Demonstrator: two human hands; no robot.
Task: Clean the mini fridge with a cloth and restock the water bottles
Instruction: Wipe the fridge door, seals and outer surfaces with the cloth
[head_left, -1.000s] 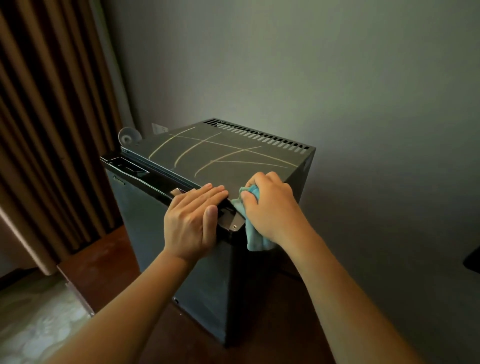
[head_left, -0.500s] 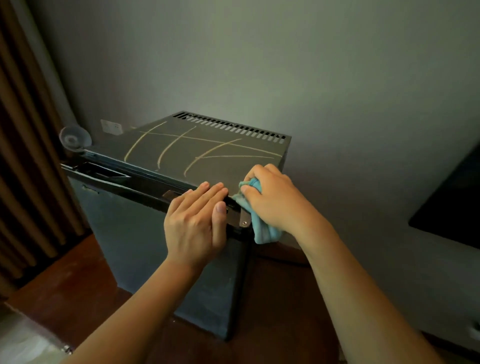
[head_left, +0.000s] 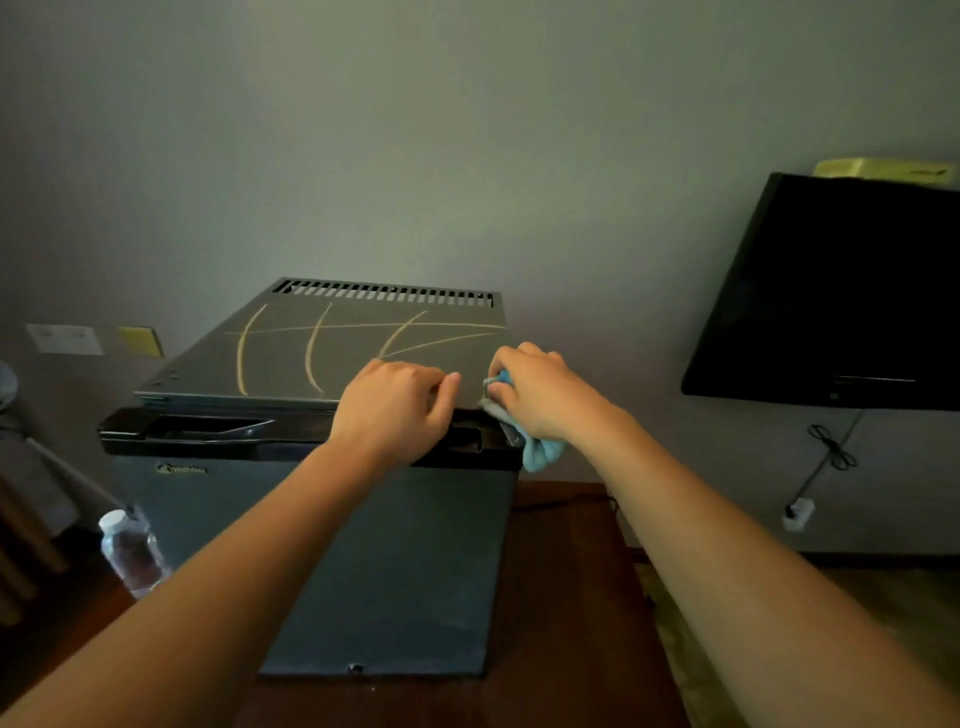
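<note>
A dark grey mini fridge stands on a brown wooden surface with its door closed. Pale yellowish lines cross its top panel. My left hand rests on the front edge of the top, over the black door trim, with the fingers curled. My right hand grips a light blue cloth at the top right front corner, and the cloth hangs down past the hinge. A clear water bottle stands left of the fridge.
A black wall-mounted screen hangs to the right, with a cable and plug below it. Wall plates sit on the grey wall at left. The brown wooden surface extends to the fridge's right.
The view has swung right and the fridge now faces me squarely. My left hand's fingers have curled on the front edge. The right hand stays at the corner with the cloth.
</note>
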